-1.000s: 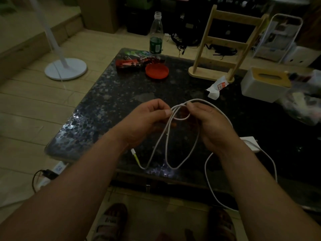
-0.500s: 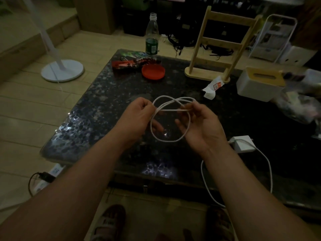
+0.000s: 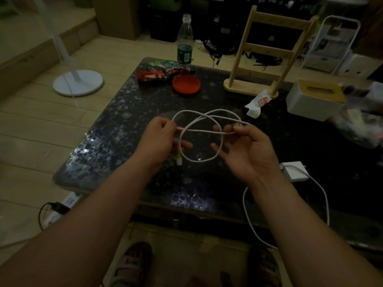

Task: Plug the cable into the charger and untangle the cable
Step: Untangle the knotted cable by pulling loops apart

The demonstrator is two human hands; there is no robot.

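**Two hands holding a looped cable above a dark table**

The dark speckled table [image 3: 116, 129] fills the middle of the view, standing on a pale plank floor [image 3: 31, 125]. At its far edge stands a wooden ladder-shaped rack [image 3: 267, 50], upright on its base. To the right of the rack lies a white tissue box [image 3: 310, 104] with a wooden lid. On the floor to the left rests the round white base of a lamp stand [image 3: 77, 82]. A clear plastic bottle [image 3: 184, 40] with a green label stands uncapped at the table's far edge; just in front of it lie a red round lid [image 3: 186, 84] and some coloured packets [image 3: 157, 72]. A crumpled white wrapper [image 3: 257, 103] lies near the foot of the rack.

The left hand [image 3: 159, 139] is closed, pinching the white cable [image 3: 201, 160] between thumb and fingers near its free end; the yellowish connector [image 3: 178, 159] hangs just below this hand. The right hand [image 3: 246, 150] is palm-up, thumb and forefinger pinching the cable, the other fingers loosely spread. Between the hands the cable forms two crossing loops, held above the table. From behind the right wrist the cable drops over the near table edge and rises again to the white charger [image 3: 294, 171], which lies on the table just right of the right forearm; the cable meets the charger's left end.
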